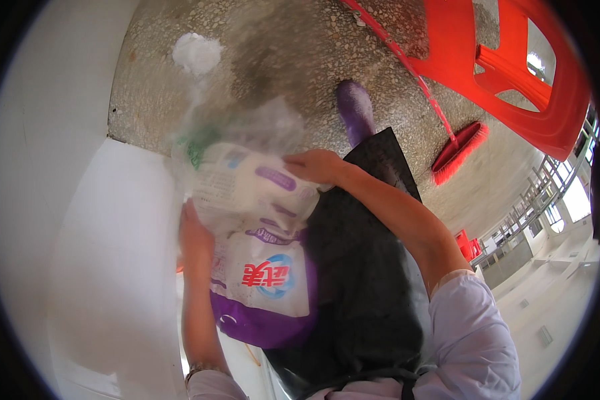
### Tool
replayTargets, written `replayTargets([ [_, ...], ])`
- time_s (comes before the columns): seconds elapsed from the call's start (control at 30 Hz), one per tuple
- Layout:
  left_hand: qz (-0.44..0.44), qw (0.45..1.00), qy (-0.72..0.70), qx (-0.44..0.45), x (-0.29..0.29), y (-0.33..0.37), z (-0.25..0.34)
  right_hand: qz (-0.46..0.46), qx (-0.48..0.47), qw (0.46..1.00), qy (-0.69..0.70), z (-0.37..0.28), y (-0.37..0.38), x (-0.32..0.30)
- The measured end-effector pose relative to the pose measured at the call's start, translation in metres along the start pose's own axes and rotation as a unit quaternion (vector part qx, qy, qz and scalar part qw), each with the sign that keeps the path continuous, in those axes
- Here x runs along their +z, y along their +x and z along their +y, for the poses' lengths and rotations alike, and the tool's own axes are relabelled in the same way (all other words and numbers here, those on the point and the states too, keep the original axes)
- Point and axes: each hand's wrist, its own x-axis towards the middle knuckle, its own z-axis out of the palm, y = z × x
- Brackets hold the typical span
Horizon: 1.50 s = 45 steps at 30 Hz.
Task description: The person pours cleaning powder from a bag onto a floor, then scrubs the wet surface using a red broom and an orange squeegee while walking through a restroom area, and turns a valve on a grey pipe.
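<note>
Both my hands hold a large white and purple plastic bag point(260, 267), which lies tilted against my black apron with its upper end pointing away from me. My left hand point(197, 230) grips its left edge. On the right side, near the upper end, my right hand point(313, 165) presses with bent fingers. The bag's far end is smeared by motion and a whitish haze, with a green patch showing there. Beyond it, a small heap of white powder point(197, 53) sits on the speckled floor point(273, 40).
A white wall-like surface point(107, 247) runs along my left. A red broom point(459, 150) lies to the right, near a red plastic stool point(500, 73). My purple boot point(355, 110) stands ahead of the apron point(367, 260). Metal frames point(527, 207) line the far right.
</note>
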Motion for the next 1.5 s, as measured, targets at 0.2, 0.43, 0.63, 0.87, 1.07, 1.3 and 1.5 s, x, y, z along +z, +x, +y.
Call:
replayTargets([
  [0.2, 0.159, 0.967, -0.162, 0.116, -0.005, 0.103, 0.031, 0.001, -0.003, 0.998, -0.063, -0.035, -0.014, -0.013],
  [0.43, -0.05, 0.993, 0.092, 0.054, 0.056, 0.186, 0.016, 0.032, -0.016, 0.998, -0.054, -0.06, -0.024, -0.01],
  [0.63, -0.003, 0.996, 0.022, 0.088, 0.081, 0.19, 0.036, 0.041, -0.021, 0.998, -0.044, -0.067, -0.023, -0.004],
  [0.87, -0.074, 0.974, -0.188, 0.108, 0.055, 0.194, 0.059, -0.003, -0.001, 0.998, -0.067, -0.084, -0.025, -0.016],
  [1.07, 0.036, 0.765, -0.636, -0.091, 0.009, 0.188, 0.044, -0.014, -0.002, 0.997, -0.071, -0.095, -0.024, -0.023],
  [1.3, 0.062, 0.998, -0.006, -0.029, -0.023, 0.175, 0.072, -0.032, 0.006, 0.997, -0.075, -0.101, -0.021, -0.028],
  [1.5, -0.173, 0.977, 0.118, 0.04, 0.041, 0.189, 0.091, -0.025, 0.001, 0.997, -0.066, -0.103, -0.021, -0.03],
])
